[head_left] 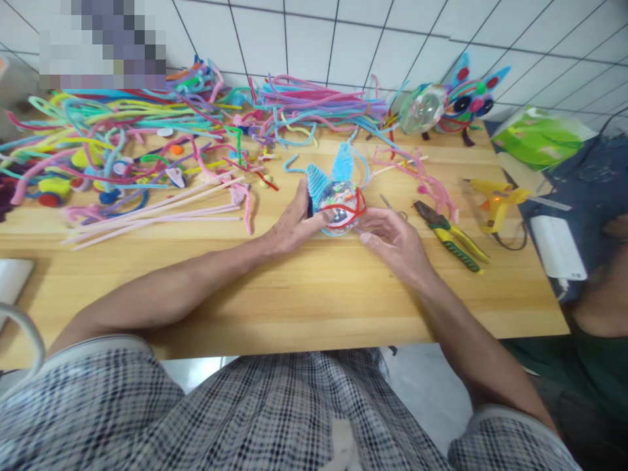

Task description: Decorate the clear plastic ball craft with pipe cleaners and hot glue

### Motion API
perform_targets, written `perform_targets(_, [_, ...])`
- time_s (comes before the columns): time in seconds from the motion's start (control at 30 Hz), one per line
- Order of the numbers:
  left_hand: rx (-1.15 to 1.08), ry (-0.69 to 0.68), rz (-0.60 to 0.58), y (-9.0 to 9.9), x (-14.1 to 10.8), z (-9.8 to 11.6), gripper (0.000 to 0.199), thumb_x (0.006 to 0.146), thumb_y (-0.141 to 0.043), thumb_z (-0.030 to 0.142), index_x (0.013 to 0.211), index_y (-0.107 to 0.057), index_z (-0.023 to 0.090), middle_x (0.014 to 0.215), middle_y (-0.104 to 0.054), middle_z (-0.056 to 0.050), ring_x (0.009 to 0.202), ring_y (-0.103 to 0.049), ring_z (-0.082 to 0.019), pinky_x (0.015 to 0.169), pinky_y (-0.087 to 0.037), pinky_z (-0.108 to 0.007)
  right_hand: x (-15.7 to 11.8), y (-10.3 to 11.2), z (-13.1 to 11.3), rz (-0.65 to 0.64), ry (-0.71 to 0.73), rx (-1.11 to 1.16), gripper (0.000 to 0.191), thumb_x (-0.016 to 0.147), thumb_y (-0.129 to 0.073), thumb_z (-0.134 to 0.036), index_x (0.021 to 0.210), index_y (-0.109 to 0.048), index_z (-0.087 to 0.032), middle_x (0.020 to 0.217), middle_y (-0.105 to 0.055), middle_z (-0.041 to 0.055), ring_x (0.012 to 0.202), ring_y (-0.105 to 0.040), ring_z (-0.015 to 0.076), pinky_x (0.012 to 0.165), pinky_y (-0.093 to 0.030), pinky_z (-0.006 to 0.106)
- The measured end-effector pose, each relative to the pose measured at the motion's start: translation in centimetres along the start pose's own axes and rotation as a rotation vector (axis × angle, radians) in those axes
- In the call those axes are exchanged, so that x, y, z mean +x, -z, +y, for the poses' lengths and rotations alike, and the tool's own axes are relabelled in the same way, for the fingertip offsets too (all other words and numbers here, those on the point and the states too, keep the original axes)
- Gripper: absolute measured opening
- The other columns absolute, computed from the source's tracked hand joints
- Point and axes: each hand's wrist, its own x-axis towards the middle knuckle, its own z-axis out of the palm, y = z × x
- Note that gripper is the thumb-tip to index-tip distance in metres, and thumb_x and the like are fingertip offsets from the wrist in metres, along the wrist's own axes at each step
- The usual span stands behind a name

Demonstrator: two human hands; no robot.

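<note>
A clear ball (346, 194) with two blue pipe-cleaner ears and a red pipe cleaner across its front is held near the table's middle. My left hand (293, 226) grips it from the left, thumb on its front and the other fingers mostly hidden behind it. At the ball's lower right is my right hand (392, 243), its fingers curled with the thumb near the index finger. Whether those fingertips pinch a thin strand of the red pipe cleaner (362, 201) is too small to tell.
Pliers (450, 239), a yellow glue gun (500, 204) and a white box (558, 247) lie right. Colourful pipe cleaners (142, 114) heap at the left and back. A finished eared figure (466, 104) stands at the back right, near a green packet (540, 139). A person's arm (606, 288) shows far right.
</note>
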Motion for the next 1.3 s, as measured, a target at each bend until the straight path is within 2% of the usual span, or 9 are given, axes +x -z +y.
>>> perform_targets(0.2, [0.016, -0.015, 0.018, -0.1, -0.1, 0.3, 0.074, 0.093, -0.074, 0.077, 0.141, -0.052, 0.025, 0.136, -0.069, -0.009, 0.134, -0.064, -0.032, 0.124, -0.052, -0.045, -0.1, 0.0, -0.2, -0.003, 0.006, -0.011, 0.053, 0.092, -0.089, -0.064, 0.130, -0.072, -0.031, 0.124, -0.085, 0.0070, 0.117, -0.081, 0.0278, 0.101, -0.068, 0.047])
perform_targets(0.47, [0.039, -0.045, -0.020, 0.1, -0.2, -0.3, 0.065, 0.099, -0.070, 0.066, 0.144, -0.050, 0.024, 0.140, -0.067, -0.011, 0.137, -0.063, -0.033, 0.127, -0.052, -0.049, -0.1, -0.1, -0.2, -0.001, 0.011, -0.013, 0.049, 0.092, -0.089, -0.061, 0.127, -0.072, -0.032, 0.123, -0.084, 0.0063, 0.117, -0.081, 0.0274, 0.101, -0.067, 0.047])
perform_targets(0.63, [0.034, -0.043, -0.024, 0.1, 0.0, -0.5, 0.073, 0.097, -0.070, 0.075, 0.148, -0.054, 0.025, 0.146, -0.067, -0.013, 0.142, -0.062, -0.035, 0.132, -0.048, -0.052, -0.1, -0.2, -0.3, 0.003, 0.004, -0.020, 0.050, 0.092, -0.088, -0.061, 0.129, -0.071, -0.032, 0.125, -0.084, 0.0064, 0.118, -0.081, 0.0277, 0.101, -0.068, 0.048])
perform_targets(0.77, [0.067, -0.053, -0.057, 0.3, 0.3, -0.4, 0.068, 0.099, -0.067, 0.075, 0.142, -0.064, 0.021, 0.151, -0.065, -0.016, 0.145, -0.059, -0.037, 0.135, -0.044, -0.057, -0.1, -0.2, -0.1, 0.002, 0.009, -0.021, 0.052, 0.092, -0.089, -0.063, 0.129, -0.070, -0.032, 0.123, -0.084, 0.0064, 0.117, -0.081, 0.0273, 0.101, -0.068, 0.046])
perform_targets(1.03, [0.025, -0.099, -0.072, 0.0, 0.5, -0.7, 0.078, 0.098, -0.065, 0.083, 0.143, -0.059, 0.020, 0.148, -0.069, -0.016, 0.139, -0.064, -0.035, 0.129, -0.050, -0.053, 0.0, -0.5, 0.1, 0.004, 0.026, -0.015, 0.057, 0.091, -0.088, -0.069, 0.130, -0.070, -0.031, 0.122, -0.084, 0.0066, 0.114, -0.081, 0.0272, 0.099, -0.068, 0.046])
perform_targets(1.1, [0.006, -0.106, -0.073, -0.1, 0.5, -0.9, 0.079, 0.098, -0.066, 0.083, 0.144, -0.057, 0.020, 0.148, -0.070, -0.016, 0.139, -0.065, -0.035, 0.128, -0.051, -0.052, 0.0, -0.4, 0.3, 0.029, 0.046, -0.053, 0.054, 0.092, -0.087, -0.066, 0.130, -0.070, -0.031, 0.122, -0.084, 0.0066, 0.113, -0.081, 0.0273, 0.097, -0.067, 0.046])
perform_targets(1.2, [-0.011, -0.126, -0.068, -0.2, 0.7, -1.1, 0.077, 0.099, -0.067, 0.081, 0.146, -0.057, 0.021, 0.155, -0.069, -0.018, 0.145, -0.065, -0.036, 0.129, -0.051, -0.053, 0.2, 0.4, 0.5, 0.158, 0.137, -0.204, 0.042, 0.094, -0.085, -0.053, 0.127, -0.072, -0.030, 0.121, -0.083, 0.0064, 0.105, -0.080, 0.0268, 0.092, -0.066, 0.045])
perform_targets(1.3, [-0.037, -0.140, -0.075, -0.2, 0.7, -1.2, 0.079, 0.098, -0.069, 0.079, 0.148, -0.056, 0.020, 0.157, -0.067, -0.019, 0.148, -0.064, -0.037, 0.131, -0.050, -0.053, 0.2, 1.6, 0.6, 0.270, 0.259, -0.425, 0.022, 0.094, -0.082, -0.037, 0.113, -0.075, -0.029, 0.108, -0.080, 0.0055, 0.095, -0.076, 0.0261, 0.087, -0.063, 0.044])
